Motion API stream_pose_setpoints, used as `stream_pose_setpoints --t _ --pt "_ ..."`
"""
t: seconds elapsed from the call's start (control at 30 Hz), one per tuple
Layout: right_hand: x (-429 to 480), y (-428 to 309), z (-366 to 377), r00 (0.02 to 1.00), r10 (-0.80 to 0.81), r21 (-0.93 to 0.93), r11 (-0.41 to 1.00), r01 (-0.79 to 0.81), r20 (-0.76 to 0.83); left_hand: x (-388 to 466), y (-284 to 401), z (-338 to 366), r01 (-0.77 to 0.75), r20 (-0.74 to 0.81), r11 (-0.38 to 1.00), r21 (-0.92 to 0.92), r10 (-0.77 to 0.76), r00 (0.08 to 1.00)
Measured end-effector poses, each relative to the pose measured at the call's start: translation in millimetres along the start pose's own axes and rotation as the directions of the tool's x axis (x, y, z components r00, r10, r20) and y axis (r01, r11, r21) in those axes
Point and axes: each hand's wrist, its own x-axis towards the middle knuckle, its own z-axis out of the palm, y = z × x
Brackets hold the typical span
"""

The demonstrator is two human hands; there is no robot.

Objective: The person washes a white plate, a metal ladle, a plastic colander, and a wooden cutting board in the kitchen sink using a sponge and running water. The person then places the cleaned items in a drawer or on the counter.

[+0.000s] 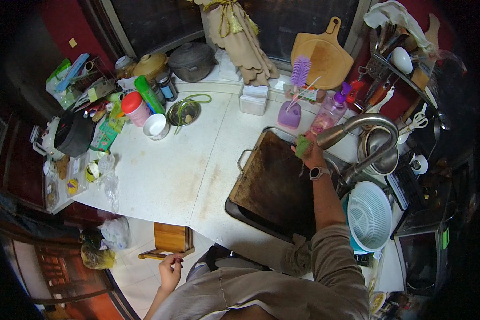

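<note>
My right hand (313,152), with a watch at the wrist, grips a green scouring pad (303,146) beside the spout of the metal faucet (336,135). Below it, a dark, stained board (270,176) lies across the sink, whose rim (240,219) shows at the lower left. A metal handle (242,162) stands at the board's left edge. Just behind the hand is a clear bottle with a purple pump (329,112). My left hand (171,270) hangs low in front of the counter, its fingers curled near the thumb; whether they hold anything small cannot be told.
A white and teal colander (370,216) stands right of the sink. Behind the sink are a purple brush holder (289,115), a wooden cutting board (322,56) and a napkin box (253,101). A white bowl (156,127) and a metal bowl (183,113) sit on the counter's back left.
</note>
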Motion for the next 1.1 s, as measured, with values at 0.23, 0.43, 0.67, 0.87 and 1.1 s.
stream_pose_setpoints --t 0.23,0.43,0.67,0.87,1.1 --pt "-20.9 -4.8 -15.3 0.983 0.066 0.17 0.981 -0.095 0.169 1.6 3.5 -1.5 -0.025 0.022 0.999 -0.04 0.025 0.999" --pt "-46.6 -0.5 -14.6 0.994 0.066 -0.04 0.997 -0.062 0.087 -1.0 -0.2 -0.8 0.042 0.048 0.999 -0.024 -0.041 0.998" --pt "-52.3 -3.1 2.1 0.923 -0.381 -0.671 0.668 0.322 0.063 -1.8 -4.1 -1.5 0.017 0.046 0.999 -0.03 -0.016 0.999" --pt "-59.1 -5.3 9.2 0.903 -0.428 -0.83 0.486 0.273 0.047 -7.3 -8.8 -1.6 0.033 0.038 0.999 -0.035 -0.032 0.999" --pt "-54.2 -2.1 18.5 0.862 -0.495 -0.793 0.477 0.378 0.112 -9.1 -16.3 -0.9 -0.002 0.015 0.999 -0.047 0.002 1.0"
